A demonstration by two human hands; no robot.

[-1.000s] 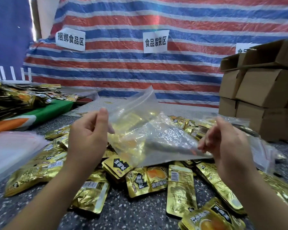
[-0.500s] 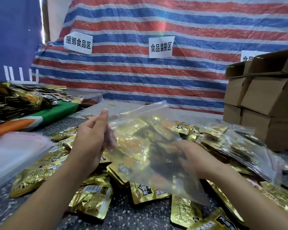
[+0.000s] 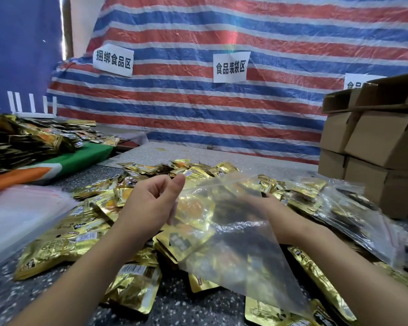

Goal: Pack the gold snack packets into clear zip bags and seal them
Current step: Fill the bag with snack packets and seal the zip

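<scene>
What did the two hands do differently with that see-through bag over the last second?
The right hand, which pinched the clear plastic zip bag from outside, has slipped inside its mouth. The bag sank from mid-air toward the heap of gold foil snack packets. The left hand still pinches the bag's rim. The brown cardboard boxes haven't moved.

A white paper sign [image 3: 113, 59] taped to the striped tarp [image 3: 280, 107] reads 捆绑食品区. A second sign [image 3: 230, 67] further right on the same tarp reads 食品装袋区, and a third sign [image 3: 358, 81] at the right, cut off by the cardboard boxes [image 3: 375, 142], shows only 食品. The gold snack packets [image 3: 64, 245] on the worktop carry printing and barcodes too small and blurred to read.
</scene>
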